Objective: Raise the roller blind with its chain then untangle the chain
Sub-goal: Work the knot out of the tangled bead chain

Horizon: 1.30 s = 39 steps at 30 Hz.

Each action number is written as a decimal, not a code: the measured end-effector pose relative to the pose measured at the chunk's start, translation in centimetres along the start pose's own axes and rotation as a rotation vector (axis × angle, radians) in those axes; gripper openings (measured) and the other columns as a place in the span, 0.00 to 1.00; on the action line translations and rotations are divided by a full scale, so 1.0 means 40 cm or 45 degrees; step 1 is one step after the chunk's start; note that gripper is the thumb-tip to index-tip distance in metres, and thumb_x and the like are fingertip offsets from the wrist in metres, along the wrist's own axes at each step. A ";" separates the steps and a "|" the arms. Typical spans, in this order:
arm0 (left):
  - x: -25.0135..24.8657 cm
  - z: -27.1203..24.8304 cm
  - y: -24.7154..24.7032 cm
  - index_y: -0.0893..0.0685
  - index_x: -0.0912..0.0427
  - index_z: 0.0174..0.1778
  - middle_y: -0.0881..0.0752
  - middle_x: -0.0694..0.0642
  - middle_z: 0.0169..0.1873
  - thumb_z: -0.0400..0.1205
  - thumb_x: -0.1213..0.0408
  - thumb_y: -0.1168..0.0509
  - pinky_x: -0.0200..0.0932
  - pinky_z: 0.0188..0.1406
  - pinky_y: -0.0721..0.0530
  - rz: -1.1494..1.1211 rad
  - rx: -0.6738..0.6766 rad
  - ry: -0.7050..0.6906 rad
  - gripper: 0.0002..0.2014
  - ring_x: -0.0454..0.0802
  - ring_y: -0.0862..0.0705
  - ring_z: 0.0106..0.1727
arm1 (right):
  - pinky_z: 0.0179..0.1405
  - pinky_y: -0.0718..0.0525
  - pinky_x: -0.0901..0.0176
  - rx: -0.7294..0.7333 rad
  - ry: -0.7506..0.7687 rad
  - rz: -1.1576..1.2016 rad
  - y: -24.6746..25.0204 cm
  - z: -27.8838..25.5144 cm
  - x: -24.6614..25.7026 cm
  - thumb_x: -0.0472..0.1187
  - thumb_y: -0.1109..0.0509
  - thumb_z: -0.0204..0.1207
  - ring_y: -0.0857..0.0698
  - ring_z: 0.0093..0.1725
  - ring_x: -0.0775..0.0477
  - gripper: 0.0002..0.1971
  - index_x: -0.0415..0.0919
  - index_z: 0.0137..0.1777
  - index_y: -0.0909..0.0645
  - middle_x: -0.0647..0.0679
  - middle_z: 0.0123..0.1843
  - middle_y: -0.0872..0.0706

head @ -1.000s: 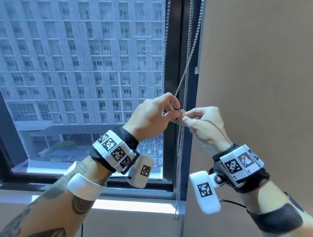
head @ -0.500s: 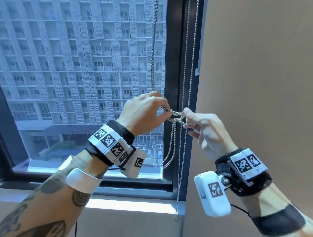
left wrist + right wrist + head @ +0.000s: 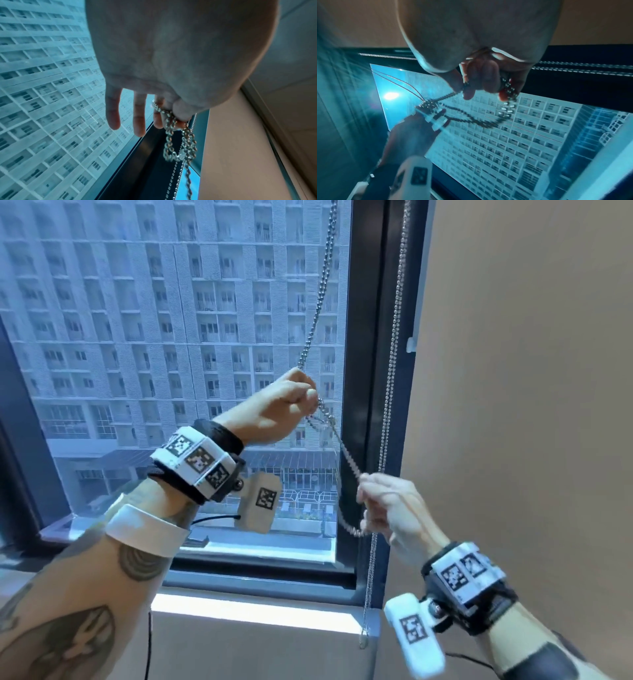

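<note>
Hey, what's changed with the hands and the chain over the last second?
The hands have drawn apart: the left hand pulled its pinch of chain up and left toward the glass, while the right hand dropped down and right with another part. The chain now runs stretched between them, a loop sagging below the right hand. Both still pinch it; the thin strands by the window frame hang as before.

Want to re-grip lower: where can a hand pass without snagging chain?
Free: before the glass left of the left hand; along the wall right of the hanging strands. Crowded: between the left hand and right hand, where the chain loop runs.
</note>
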<state>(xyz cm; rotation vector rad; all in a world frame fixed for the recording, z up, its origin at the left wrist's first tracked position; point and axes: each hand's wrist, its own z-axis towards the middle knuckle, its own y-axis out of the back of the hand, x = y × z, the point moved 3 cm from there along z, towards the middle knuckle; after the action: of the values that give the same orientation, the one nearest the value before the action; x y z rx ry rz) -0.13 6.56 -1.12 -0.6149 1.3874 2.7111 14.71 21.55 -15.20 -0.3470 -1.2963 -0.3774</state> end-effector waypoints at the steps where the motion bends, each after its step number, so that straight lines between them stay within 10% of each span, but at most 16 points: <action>1: -0.002 0.000 0.001 0.23 0.64 0.36 0.26 0.52 0.48 0.93 0.67 0.46 0.27 0.46 0.28 -0.008 -0.004 -0.018 0.19 0.35 0.25 0.43 | 0.28 0.23 0.59 0.047 -0.025 -0.056 -0.012 -0.006 -0.022 0.39 0.33 0.89 0.24 0.28 0.53 0.15 0.40 0.39 0.18 0.48 0.34 0.22; 8: -0.038 0.005 -0.041 0.19 0.71 0.31 0.19 0.60 0.49 0.92 0.54 0.41 0.23 0.49 0.30 0.229 -0.038 -0.193 0.28 0.36 0.23 0.46 | 0.45 0.07 0.40 0.176 0.145 -0.040 -0.061 0.006 0.032 0.30 0.24 0.77 0.09 0.38 0.41 0.10 0.28 0.56 0.15 0.41 0.40 0.09; 17: -0.054 0.003 -0.056 0.12 0.65 0.37 0.21 0.53 0.50 0.91 0.50 0.40 0.27 0.44 0.31 0.256 -0.005 -0.216 0.25 0.32 0.22 0.41 | 0.18 0.33 0.67 -0.153 0.250 0.059 -0.056 -0.002 0.107 0.28 0.32 0.85 0.30 0.19 0.62 0.05 0.37 0.51 0.18 0.59 0.21 0.23; 24: -0.060 -0.009 -0.020 0.13 0.47 0.42 0.21 0.48 0.48 0.89 0.49 0.36 0.43 0.51 0.27 0.370 0.081 -0.174 0.13 0.38 0.22 0.46 | 0.21 0.37 0.63 -0.060 0.170 -0.076 -0.041 -0.027 0.079 0.39 0.28 0.87 0.37 0.21 0.56 0.09 0.40 0.44 0.19 0.60 0.22 0.29; 31: -0.067 -0.039 -0.108 0.19 0.59 0.42 0.20 0.45 0.33 0.93 0.60 0.44 0.49 0.44 0.20 0.380 0.286 -0.262 0.16 0.41 0.21 0.36 | 0.22 0.35 0.62 -0.104 0.187 -0.020 -0.038 -0.009 0.091 0.36 0.27 0.86 0.31 0.23 0.53 0.12 0.39 0.38 0.17 0.48 0.28 0.24; 36: -0.077 -0.049 -0.130 0.12 0.53 0.49 0.20 0.43 0.36 0.84 0.35 0.46 0.46 0.43 0.18 0.299 0.300 -0.255 0.26 0.39 0.21 0.38 | 0.24 0.36 0.61 -0.187 0.229 -0.135 -0.028 -0.011 0.070 0.39 0.23 0.83 0.33 0.24 0.52 0.12 0.43 0.37 0.12 0.52 0.26 0.24; 39: -0.062 -0.042 -0.127 0.11 0.47 0.52 0.17 0.40 0.41 0.85 0.38 0.44 0.53 0.50 0.15 0.315 0.275 -0.233 0.21 0.42 0.18 0.44 | 0.23 0.31 0.69 -0.183 0.254 -0.137 -0.015 -0.016 0.080 0.36 0.23 0.82 0.29 0.21 0.60 0.09 0.32 0.42 0.10 0.58 0.22 0.22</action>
<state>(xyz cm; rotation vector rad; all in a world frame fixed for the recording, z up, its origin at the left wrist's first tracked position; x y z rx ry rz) 3.78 8.65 -5.03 -0.1861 1.7755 2.6535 15.73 20.48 -12.22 -0.3521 -1.0974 -0.5836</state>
